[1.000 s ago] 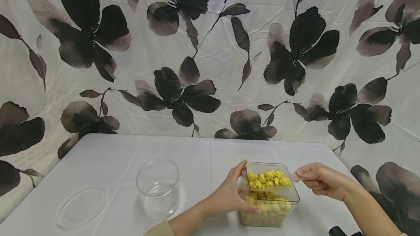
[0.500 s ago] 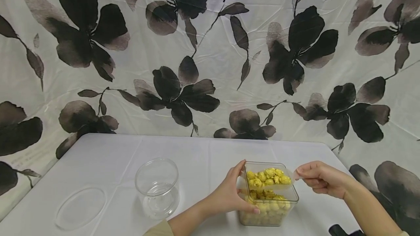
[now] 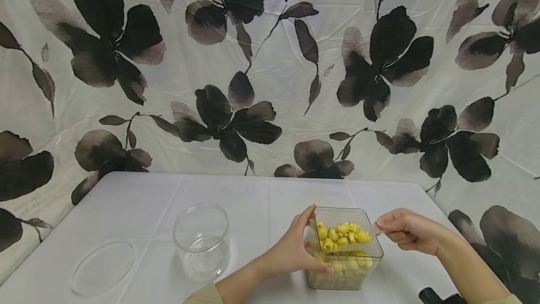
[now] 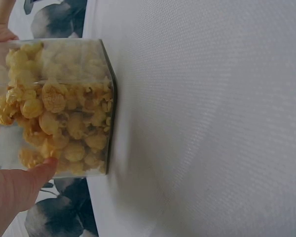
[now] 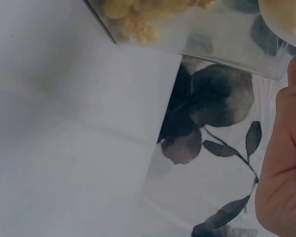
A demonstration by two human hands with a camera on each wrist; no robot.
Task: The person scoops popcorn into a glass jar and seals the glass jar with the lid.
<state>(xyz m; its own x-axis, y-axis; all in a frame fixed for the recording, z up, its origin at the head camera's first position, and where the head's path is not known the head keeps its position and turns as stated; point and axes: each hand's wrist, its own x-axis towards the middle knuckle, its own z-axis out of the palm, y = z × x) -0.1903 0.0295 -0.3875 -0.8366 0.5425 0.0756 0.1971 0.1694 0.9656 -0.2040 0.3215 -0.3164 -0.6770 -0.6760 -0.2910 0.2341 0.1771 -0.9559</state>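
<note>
While my left hand (image 3: 291,253) grips the clear square container (image 3: 363,258) at the table's (image 3: 253,219) near right, my right hand (image 3: 415,232) pinches a translucent scoop (image 3: 356,246) of yellow popcorn (image 3: 342,233) at its mouth.

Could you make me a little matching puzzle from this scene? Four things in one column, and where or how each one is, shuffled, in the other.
1. Left hand
2. Popcorn
3. Jar
4. Right hand

A. stands between the disc and the box
B. pinches the scoop
C. grips the box
D. yellow

Pairs: 1-C, 2-D, 3-A, 4-B
</note>
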